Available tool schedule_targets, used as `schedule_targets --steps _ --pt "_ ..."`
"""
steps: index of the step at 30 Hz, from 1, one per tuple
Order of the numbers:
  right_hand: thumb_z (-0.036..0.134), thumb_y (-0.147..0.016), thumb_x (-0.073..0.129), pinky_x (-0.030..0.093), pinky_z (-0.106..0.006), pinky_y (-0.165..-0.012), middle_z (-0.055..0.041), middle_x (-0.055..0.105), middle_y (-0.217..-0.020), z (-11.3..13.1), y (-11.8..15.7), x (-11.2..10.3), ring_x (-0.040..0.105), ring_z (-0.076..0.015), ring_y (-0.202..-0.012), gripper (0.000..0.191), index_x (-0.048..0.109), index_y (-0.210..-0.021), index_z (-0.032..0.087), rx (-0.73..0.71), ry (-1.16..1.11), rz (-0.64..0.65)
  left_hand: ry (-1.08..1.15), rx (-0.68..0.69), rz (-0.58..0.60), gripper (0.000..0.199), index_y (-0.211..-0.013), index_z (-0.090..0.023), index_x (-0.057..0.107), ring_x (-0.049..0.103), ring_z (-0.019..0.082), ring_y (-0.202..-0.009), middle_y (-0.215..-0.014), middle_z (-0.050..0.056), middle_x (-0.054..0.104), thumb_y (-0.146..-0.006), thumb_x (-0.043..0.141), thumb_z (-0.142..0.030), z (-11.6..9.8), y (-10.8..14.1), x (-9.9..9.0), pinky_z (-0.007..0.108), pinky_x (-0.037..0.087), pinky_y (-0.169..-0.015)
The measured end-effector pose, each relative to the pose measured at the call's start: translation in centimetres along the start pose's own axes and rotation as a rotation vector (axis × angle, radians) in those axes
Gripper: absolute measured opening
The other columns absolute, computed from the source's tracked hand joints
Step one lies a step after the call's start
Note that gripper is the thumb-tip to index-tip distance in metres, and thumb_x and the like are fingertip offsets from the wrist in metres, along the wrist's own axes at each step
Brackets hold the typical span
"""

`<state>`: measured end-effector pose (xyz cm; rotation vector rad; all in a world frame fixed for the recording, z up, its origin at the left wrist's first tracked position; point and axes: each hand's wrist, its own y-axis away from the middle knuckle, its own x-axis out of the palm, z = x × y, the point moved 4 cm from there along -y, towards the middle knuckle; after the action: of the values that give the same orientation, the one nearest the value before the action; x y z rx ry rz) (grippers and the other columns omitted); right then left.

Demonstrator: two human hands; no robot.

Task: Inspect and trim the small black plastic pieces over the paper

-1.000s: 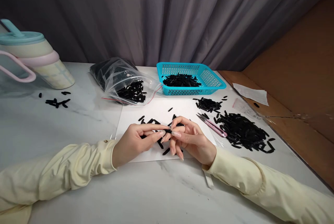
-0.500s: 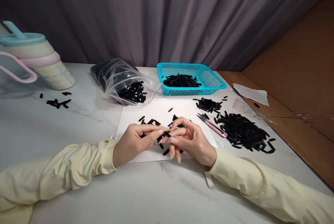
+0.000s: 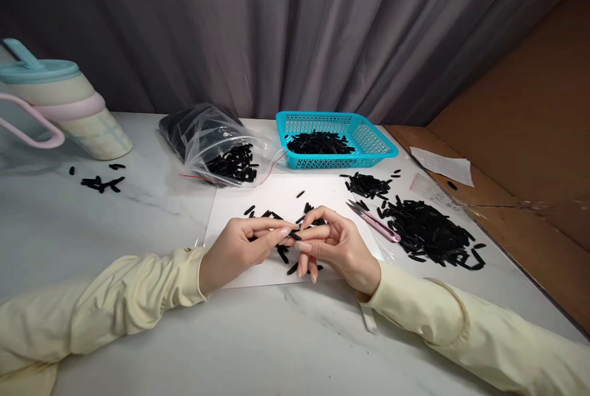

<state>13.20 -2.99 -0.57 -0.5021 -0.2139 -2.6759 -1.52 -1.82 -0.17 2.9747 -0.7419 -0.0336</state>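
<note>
Thumb on the right hand [image 3: 341, 249] now sits lower, narrow gap there, so looks like the left hand's [image 3: 240, 251] pinch carries the black piece [image 3: 295, 237], inside the white sheet's [image 3: 271, 190] front edge.

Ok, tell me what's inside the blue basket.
The blue basket holds a heap of small black pieces, bunched toward its left end. The heap's lower layers, and anything beneath them, are covered and can't be seen.
</note>
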Motion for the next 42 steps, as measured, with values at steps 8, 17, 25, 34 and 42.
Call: schedule_targets --steps 8,17,25,34,42 --pt "0.021 -0.07 0.073 0.049 -0.019 -0.035 0.0002 0.067 -0.061 0.0 -0.2 -0.2 0.065 -0.0165 -0.049 0.031 0.044 -0.081 0.018 -0.015 0.029 -0.05 -0.022 0.007 0.004 0.031 -0.104 -0.01 0.067 0.024 0.004 -0.04 -0.044 -0.008 0.029 -0.083 0.054 -0.028 0.1 0.1 -0.1 0.018 0.018 -0.037" --pt "0.022 -0.068 0.075 0.051 -0.021 -0.039 -0.0005 0.067 -0.067 0.2 -0.1 0.0 0.067 -0.0185 -0.057 0.033 0.045 -0.081 0.018 0.014 0.027 -0.073 -0.081 0.024 -0.022 0.032 -0.108 -0.01 0.065 0.023 0.004 -0.041 -0.044 -0.008 0.026 -0.084 0.052 -0.027 0.3 0.1 -0.2 0.019 0.018 -0.038" --pt "0.024 -0.068 0.074 0.049 -0.02 -0.038 0.0001 0.067 -0.064 0.1 -0.2 0.0 0.066 -0.0162 -0.053 0.032 0.045 -0.08 0.018 0.025 0.02 -0.081 -0.136 0.052 -0.019 0.031 -0.104 -0.01 0.068 0.021 0.004 -0.04 -0.044 -0.008 0.025 -0.083 0.052 -0.027 0.2 0.1 -0.2 0.02 0.017 -0.038" --pt "0.026 -0.074 0.068 0.056 -0.029 -0.055 -0.0029 0.068 -0.072 7.3 -1.7 -3.0 0.068 -0.0186 -0.063 0.023 0.048 -0.082 0.019 -0.468 0.525 -0.368 0.121 -0.122 -0.075 0.043 -0.118 -0.011 0.055 0.019 0.005 -0.033 -0.038 -0.009 0.03 -0.088 0.041 -0.038 -0.1 -1.1 -0.7 0.018 0.014 -0.032" --pt "0.003 -0.071 0.058 0.047 -0.036 -0.079 -0.0077 0.068 -0.087 13.1 -7.6 -3.9 0.062 -0.026 -0.091 0.016 0.061 -0.081 0.016 -0.521 1.585 -0.291 0.285 -0.236 -0.004 0.047 -0.114 -0.013 0.054 0.018 0.006 -0.029 -0.035 -0.008 0.033 -0.088 0.033 -0.046 0.3 -2.0 -1.2 0.017 0.011 -0.031"
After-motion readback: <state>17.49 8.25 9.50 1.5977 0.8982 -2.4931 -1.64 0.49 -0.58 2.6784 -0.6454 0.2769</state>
